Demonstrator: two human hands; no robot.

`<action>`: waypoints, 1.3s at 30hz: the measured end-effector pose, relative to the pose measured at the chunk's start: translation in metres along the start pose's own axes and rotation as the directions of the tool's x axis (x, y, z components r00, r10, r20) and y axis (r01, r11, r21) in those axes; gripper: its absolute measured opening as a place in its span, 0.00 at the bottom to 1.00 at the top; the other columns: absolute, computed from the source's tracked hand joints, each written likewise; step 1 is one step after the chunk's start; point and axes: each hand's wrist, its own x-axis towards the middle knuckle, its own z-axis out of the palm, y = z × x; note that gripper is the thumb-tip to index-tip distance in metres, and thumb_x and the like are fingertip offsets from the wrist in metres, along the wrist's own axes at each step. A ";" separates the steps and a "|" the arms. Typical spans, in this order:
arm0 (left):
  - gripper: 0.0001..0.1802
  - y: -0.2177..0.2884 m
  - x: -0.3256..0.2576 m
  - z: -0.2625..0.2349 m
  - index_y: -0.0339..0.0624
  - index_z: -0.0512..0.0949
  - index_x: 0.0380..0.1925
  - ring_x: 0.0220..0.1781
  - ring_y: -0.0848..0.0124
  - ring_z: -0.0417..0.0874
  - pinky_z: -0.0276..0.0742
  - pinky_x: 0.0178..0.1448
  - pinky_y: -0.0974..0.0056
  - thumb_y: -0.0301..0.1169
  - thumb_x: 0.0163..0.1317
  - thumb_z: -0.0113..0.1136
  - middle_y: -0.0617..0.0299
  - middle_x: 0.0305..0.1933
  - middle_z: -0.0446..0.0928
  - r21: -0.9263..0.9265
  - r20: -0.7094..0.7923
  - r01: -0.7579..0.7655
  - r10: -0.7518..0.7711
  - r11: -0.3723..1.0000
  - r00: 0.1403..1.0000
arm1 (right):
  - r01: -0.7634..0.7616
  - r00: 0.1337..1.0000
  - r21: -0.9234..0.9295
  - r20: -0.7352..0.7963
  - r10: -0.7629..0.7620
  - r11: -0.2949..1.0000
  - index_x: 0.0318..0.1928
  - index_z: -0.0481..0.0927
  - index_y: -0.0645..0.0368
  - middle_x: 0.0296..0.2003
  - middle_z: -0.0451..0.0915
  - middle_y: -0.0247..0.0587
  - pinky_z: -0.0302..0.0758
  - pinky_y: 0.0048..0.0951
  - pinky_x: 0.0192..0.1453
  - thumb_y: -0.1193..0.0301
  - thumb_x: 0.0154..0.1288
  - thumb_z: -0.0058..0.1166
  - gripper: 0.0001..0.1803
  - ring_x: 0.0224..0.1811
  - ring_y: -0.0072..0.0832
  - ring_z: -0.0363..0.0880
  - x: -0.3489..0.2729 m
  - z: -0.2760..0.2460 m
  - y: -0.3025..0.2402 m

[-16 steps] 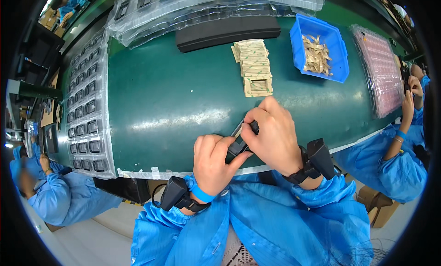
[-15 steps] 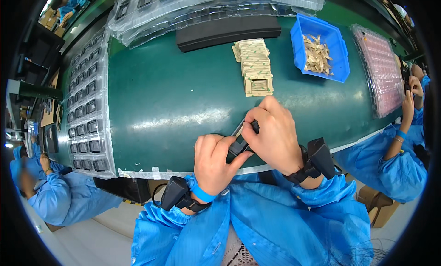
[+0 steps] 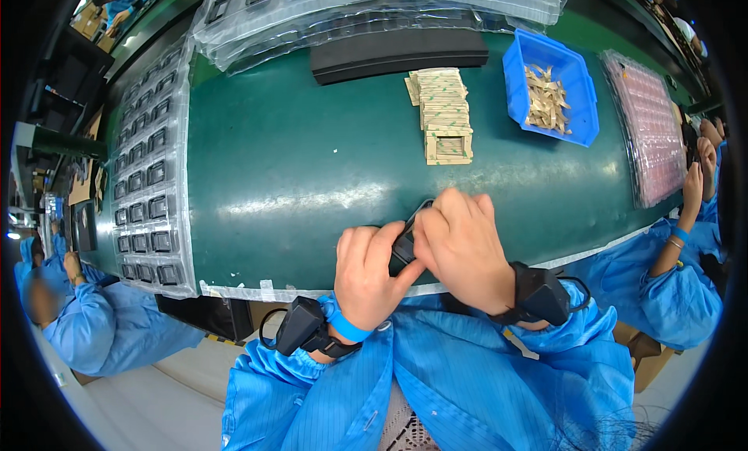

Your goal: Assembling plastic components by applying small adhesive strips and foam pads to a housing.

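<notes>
Both my hands hold one small black part just above the near edge of the green table. My left hand grips its lower end from the left, thumb along its side. My right hand covers its upper end from the right, fingers curled over it. Most of the black part is hidden under my fingers. A stack of tan square frames lies further out on the table, beyond my hands.
A clear tray of several black parts runs along the left. A blue bin of tan scraps and a pink-tinted tray sit at the right. A long black bar and more clear trays lie at the back. Other people sit on both sides.
My right hand has closed further over the black part, and both hands have shifted slightly; the part stays between them.
</notes>
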 end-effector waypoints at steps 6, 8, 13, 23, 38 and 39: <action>0.37 0.001 0.001 0.000 0.36 0.72 0.53 0.39 0.57 0.76 0.73 0.43 0.57 0.28 0.39 0.79 0.54 0.38 0.77 -0.025 0.029 0.056 -0.055 0.998 0.998 | -0.121 0.992 0.328 -0.001 0.129 0.937 0.32 0.76 0.56 0.32 0.71 0.42 0.64 0.37 0.39 0.75 0.53 0.60 0.06 0.37 0.38 0.73 0.003 -0.039 0.008; 0.39 0.002 0.002 -0.001 0.36 0.71 0.54 0.39 0.59 0.77 0.75 0.44 0.59 0.27 0.39 0.79 0.55 0.38 0.79 -0.028 0.044 0.067 -0.066 0.997 0.997 | -0.194 0.972 0.333 -0.064 0.228 0.923 0.32 0.76 0.57 0.32 0.72 0.45 0.67 0.40 0.36 0.76 0.54 0.59 0.05 0.37 0.44 0.74 0.011 -0.056 0.026; 0.43 -0.004 0.006 -0.005 0.35 0.68 0.59 0.43 0.64 0.78 0.75 0.49 0.61 0.26 0.41 0.78 0.56 0.45 0.80 -0.097 0.079 0.093 -0.086 0.991 0.993 | -0.415 0.807 0.284 -0.322 0.494 0.864 0.33 0.77 0.63 0.27 0.74 0.43 0.71 0.33 0.35 0.75 0.56 0.58 0.06 0.30 0.33 0.74 0.028 -0.095 0.091; 0.47 -0.014 0.007 -0.010 0.39 0.63 0.64 0.41 0.68 0.76 0.72 0.49 0.64 0.25 0.41 0.78 0.58 0.46 0.82 -0.134 0.104 0.147 -0.134 0.980 0.986 | -0.367 0.792 0.316 -0.388 0.472 0.875 0.38 0.83 0.62 0.30 0.84 0.46 0.79 0.34 0.38 0.78 0.58 0.54 0.08 0.33 0.34 0.85 0.029 -0.093 0.099; 0.47 -0.012 0.014 -0.008 0.39 0.63 0.64 0.41 0.67 0.79 0.74 0.49 0.64 0.26 0.42 0.78 0.57 0.48 0.82 -0.151 0.139 0.153 -0.132 0.977 0.982 | 0.150 0.980 -0.013 0.136 -0.147 0.989 0.48 0.84 0.40 0.35 0.66 0.32 0.57 0.42 0.54 0.75 0.56 0.55 0.20 0.42 0.30 0.67 -0.004 -0.009 0.028; 0.47 -0.013 0.014 -0.009 0.39 0.63 0.64 0.41 0.67 0.79 0.74 0.49 0.64 0.26 0.42 0.78 0.57 0.48 0.82 -0.148 0.137 0.155 -0.135 0.977 0.981 | 0.170 0.977 -0.026 0.138 -0.165 0.985 0.49 0.84 0.38 0.35 0.66 0.32 0.57 0.43 0.55 0.75 0.55 0.56 0.21 0.42 0.30 0.67 -0.002 -0.010 0.029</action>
